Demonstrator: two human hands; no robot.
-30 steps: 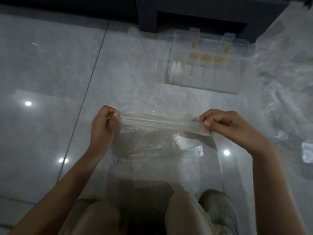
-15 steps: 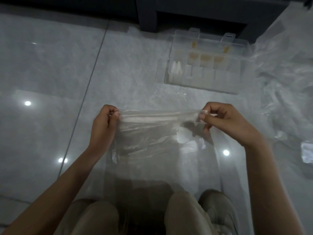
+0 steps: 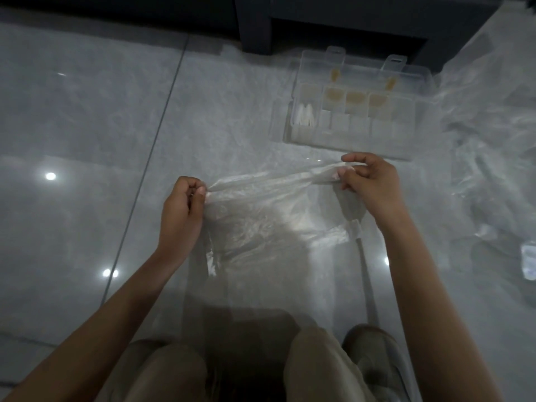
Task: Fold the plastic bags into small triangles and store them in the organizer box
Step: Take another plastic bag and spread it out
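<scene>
A clear plastic bag (image 3: pixel 272 224) hangs stretched between my hands above the grey floor. My left hand (image 3: pixel 181 210) pinches its upper left corner and my right hand (image 3: pixel 369 184) pinches its upper right corner, which sits higher and farther away. The bag's top edge is bunched into a loose band. Beyond my right hand lies the clear organizer box (image 3: pixel 406 140), lid open, with white folded pieces (image 3: pixel 304 117) in a left compartment and tan ones (image 3: pixel 353 97) in the middle row.
A heap of loose clear plastic bags (image 3: pixel 490 146) spreads over the floor at the right. Dark furniture (image 3: pixel 333 21) stands behind the box. My knees (image 3: pixel 316 369) and a shoe (image 3: pixel 377 361) fill the bottom of the view. A small white object (image 3: pixel 528 261) lies at the right edge.
The flat folded band along the bag's top edge has loosened and bunched. My right hand has moved up and away toward the box, tilting the top edge; the left hand stayed nearly put.
</scene>
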